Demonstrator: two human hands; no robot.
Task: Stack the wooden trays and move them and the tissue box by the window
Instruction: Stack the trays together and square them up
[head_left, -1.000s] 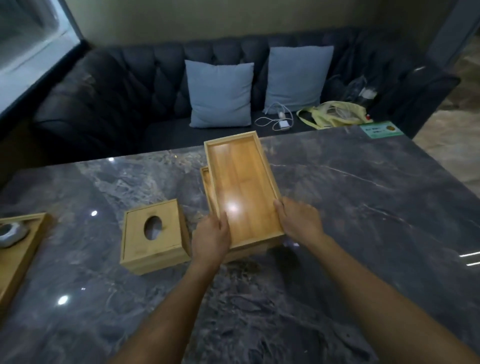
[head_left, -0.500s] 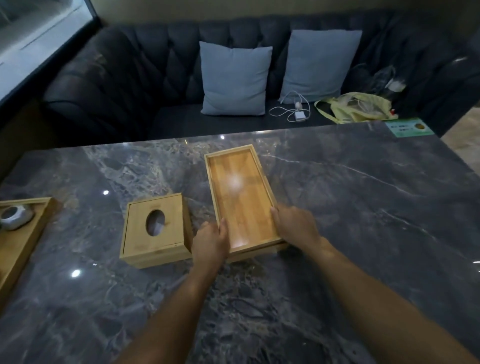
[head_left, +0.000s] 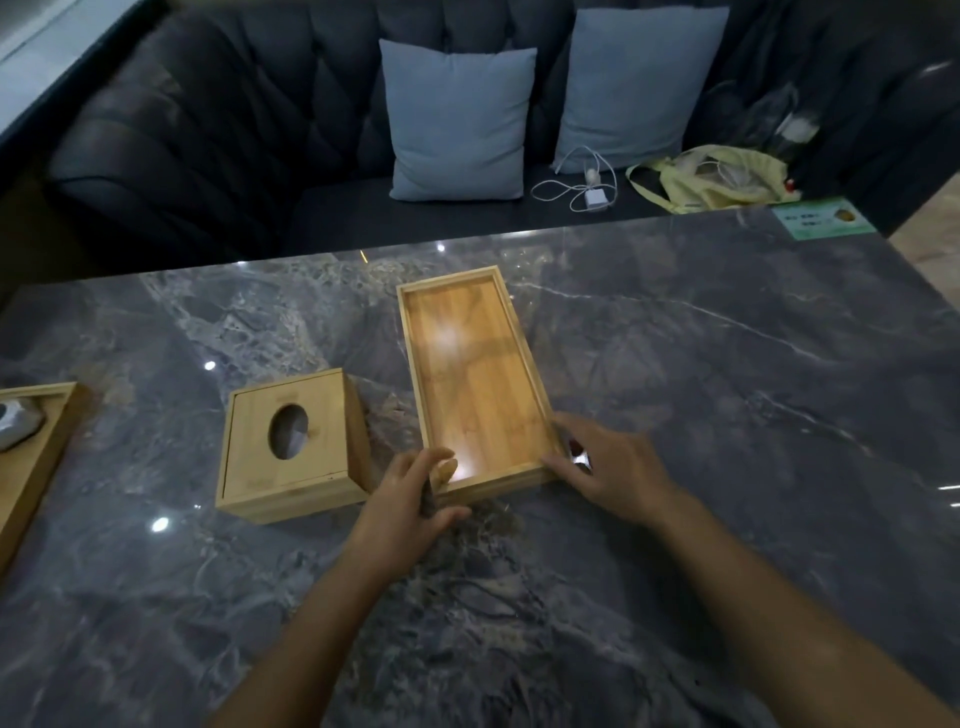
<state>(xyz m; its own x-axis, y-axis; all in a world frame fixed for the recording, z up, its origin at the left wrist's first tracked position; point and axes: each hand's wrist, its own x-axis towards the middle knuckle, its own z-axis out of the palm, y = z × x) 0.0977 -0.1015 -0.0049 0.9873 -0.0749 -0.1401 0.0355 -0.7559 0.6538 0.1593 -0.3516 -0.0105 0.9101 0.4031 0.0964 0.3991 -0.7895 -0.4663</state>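
Head view is showing both forearms reaching across the counter (head_left: 727, 364). The left hand (head_left: 402, 501) is cupping the stacked trays' (head_left: 475, 384) near left corner; the right hand (head_left: 610, 470) is lying spread, unclenched, against the near right corner.

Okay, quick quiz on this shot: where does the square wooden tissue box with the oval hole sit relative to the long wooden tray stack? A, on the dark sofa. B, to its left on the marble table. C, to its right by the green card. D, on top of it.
B: the square wooden tissue box stands on the marble table left of the long wooden tray stack, beside the left hand.
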